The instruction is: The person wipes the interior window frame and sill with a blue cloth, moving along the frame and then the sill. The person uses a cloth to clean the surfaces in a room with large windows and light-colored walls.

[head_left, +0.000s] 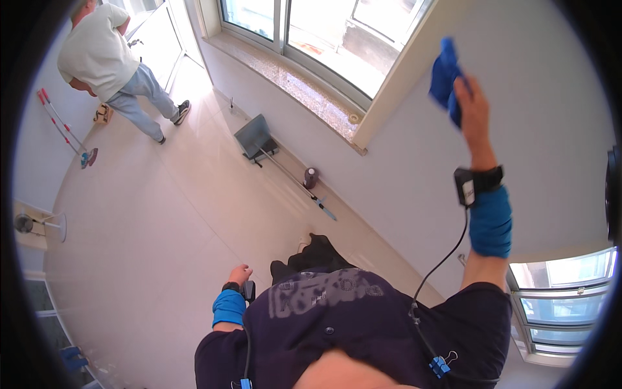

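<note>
My right hand (474, 113) is raised high at the right, closed around a blue cloth (444, 74). The cloth is bunched and a little blurred, with its upper part sticking out past my fingers. Behind it is the pale wall (414, 155), just right of the window frame; I cannot tell whether the cloth touches the wall. Down beside my body at the lower left hangs my left hand (240, 274), holding nothing, its fingers loosely apart. Both wrists carry black strapped devices above blue sleeves.
A window with a stone sill (291, 78) is ahead. Below it lie a long-handled grey dustpan (254, 135) and a dark bottle (311, 177). A person (103, 58) stands far left, near mops (65, 126) and a fan (55, 225). Another window (564, 305) is at lower right.
</note>
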Demonstrator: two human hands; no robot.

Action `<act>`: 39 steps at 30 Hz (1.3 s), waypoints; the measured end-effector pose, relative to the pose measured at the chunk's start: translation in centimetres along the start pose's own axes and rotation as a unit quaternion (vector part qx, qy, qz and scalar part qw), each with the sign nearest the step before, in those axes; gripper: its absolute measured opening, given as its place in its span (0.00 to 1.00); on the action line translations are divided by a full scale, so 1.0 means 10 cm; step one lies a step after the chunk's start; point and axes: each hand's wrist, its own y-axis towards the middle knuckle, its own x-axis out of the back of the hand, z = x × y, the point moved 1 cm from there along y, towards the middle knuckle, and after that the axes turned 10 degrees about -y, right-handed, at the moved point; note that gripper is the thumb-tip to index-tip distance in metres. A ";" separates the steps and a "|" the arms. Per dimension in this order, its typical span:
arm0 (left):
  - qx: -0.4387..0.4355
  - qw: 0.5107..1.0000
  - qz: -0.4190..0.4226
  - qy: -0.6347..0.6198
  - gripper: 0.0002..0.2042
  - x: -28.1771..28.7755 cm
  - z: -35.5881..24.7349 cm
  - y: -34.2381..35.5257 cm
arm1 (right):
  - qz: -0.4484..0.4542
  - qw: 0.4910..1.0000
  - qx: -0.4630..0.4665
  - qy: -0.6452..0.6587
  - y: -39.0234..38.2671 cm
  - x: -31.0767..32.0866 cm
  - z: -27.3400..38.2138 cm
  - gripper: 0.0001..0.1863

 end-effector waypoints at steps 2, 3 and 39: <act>-0.005 1.000 -0.008 -0.012 0.26 -0.01 0.01 0.00 | -0.150 0.942 0.236 -0.184 0.86 0.23 0.41 0.15; -0.004 1.000 -0.002 -0.005 0.26 -0.01 0.02 0.01 | -0.201 0.861 0.319 -0.340 1.19 0.36 0.61 0.16; -0.200 0.945 0.122 0.229 0.24 2.26 -3.27 2.74 | 0.221 0.908 -0.167 -0.316 -0.73 -3.97 -0.89 0.31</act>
